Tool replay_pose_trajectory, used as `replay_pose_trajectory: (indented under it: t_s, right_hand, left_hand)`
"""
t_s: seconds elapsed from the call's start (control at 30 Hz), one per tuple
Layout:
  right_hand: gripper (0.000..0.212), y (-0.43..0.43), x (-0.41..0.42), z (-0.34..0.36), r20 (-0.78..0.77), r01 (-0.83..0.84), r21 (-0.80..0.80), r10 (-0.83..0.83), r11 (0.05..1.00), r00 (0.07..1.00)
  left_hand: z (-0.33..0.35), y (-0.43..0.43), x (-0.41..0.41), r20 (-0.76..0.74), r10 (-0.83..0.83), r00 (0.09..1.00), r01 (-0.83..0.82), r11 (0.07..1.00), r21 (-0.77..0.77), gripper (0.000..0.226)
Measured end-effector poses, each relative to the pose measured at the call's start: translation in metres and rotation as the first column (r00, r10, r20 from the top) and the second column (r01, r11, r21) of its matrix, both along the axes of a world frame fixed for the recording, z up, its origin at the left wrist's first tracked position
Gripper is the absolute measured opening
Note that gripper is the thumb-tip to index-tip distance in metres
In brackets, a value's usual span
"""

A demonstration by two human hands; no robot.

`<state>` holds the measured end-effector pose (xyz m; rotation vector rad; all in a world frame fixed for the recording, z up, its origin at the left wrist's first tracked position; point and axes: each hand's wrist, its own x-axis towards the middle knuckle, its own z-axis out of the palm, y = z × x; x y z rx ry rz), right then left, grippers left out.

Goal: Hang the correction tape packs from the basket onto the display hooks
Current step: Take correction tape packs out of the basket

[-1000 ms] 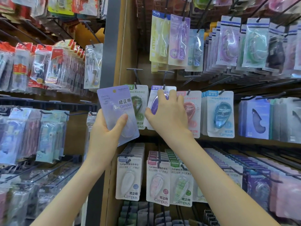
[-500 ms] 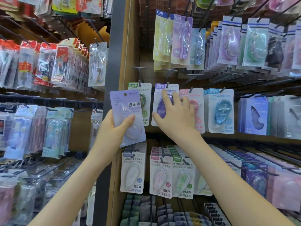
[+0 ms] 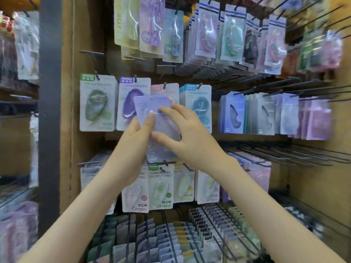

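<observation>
One held lilac pack [image 3: 152,103], left hand [image 3: 133,143], right hand [image 3: 193,141], wooden wall [image 3: 89,35]

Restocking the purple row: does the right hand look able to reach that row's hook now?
Probably yes. The hook pokes out free above the purple pack, just up-left of the right hand; only the lilac pack, which it holds with the left hand, lies between.
</observation>
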<state>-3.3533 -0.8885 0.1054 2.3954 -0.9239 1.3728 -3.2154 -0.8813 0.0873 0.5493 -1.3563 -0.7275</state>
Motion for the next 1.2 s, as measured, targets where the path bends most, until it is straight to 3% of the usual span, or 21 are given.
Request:
replay_pose_trajectory:
  t_s: [0.17, 0.37, 0.43, 0.5, 0.53, 0.63, 0.73, 0.83, 1.2]
  right_hand:
    - [0.058, -0.007, -0.081, -0.002, 0.053, 0.066, 0.089, -0.071, 0.994, 0.996]
    - [0.065, -0.029, -0.21, -0.005, 0.182, 0.035, 0.032, -0.04, 0.999, 0.983]
    - [0.069, -0.041, -0.26, -0.002, 0.184, 0.083, 0.035, -0.088, 0.996, 0.979]
    - [0.07, -0.056, -0.307, 0.002, 0.192, 0.178, 0.049, -0.184, 0.983, 0.964]
    - [0.069, -0.064, -0.327, 0.004, 0.199, 0.212, 0.068, -0.221, 0.975, 0.955]
    - [0.065, -0.085, -0.368, 0.014, 0.23, 0.223, 0.109, -0.243, 0.969, 0.942]
    - [0.065, -0.103, -0.382, 0.024, 0.231, 0.217, 0.124, -0.24, 0.968, 0.943]
    - [0.067, -0.119, -0.384, 0.032, 0.198, 0.225, 0.131, -0.248, 0.966, 0.948]
    - [0.062, -0.146, -0.373, 0.046, 0.086, 0.273, 0.198, -0.294, 0.942, 0.952]
  left_hand:
    - [0.001, -0.02, -0.082, 0.138, -0.004, 0.99, 0.005, 1.0, -0.011, 0.028]
    - [0.012, -0.045, -0.213, 0.259, 0.065, 0.964, -0.03, 0.99, -0.139, 0.018]
    - [0.016, -0.061, -0.257, 0.374, 0.261, 0.89, -0.186, 0.957, -0.225, 0.017]
    - [0.019, -0.076, -0.294, 0.423, 0.499, 0.756, -0.357, 0.856, -0.373, 0.012]
    - [0.019, -0.083, -0.309, 0.422, 0.567, 0.707, -0.389, 0.81, -0.439, 0.023]
    - [0.016, -0.101, -0.341, 0.462, 0.608, 0.646, -0.393, 0.783, -0.482, 0.045]
    - [0.02, -0.113, -0.358, 0.473, 0.592, 0.653, -0.378, 0.796, -0.473, 0.064]
    - [0.03, -0.121, -0.362, 0.463, 0.68, 0.569, -0.415, 0.723, -0.552, 0.074]
    - [0.043, -0.152, -0.359, 0.543, 0.75, 0.377, -0.354, 0.658, -0.664, 0.06]
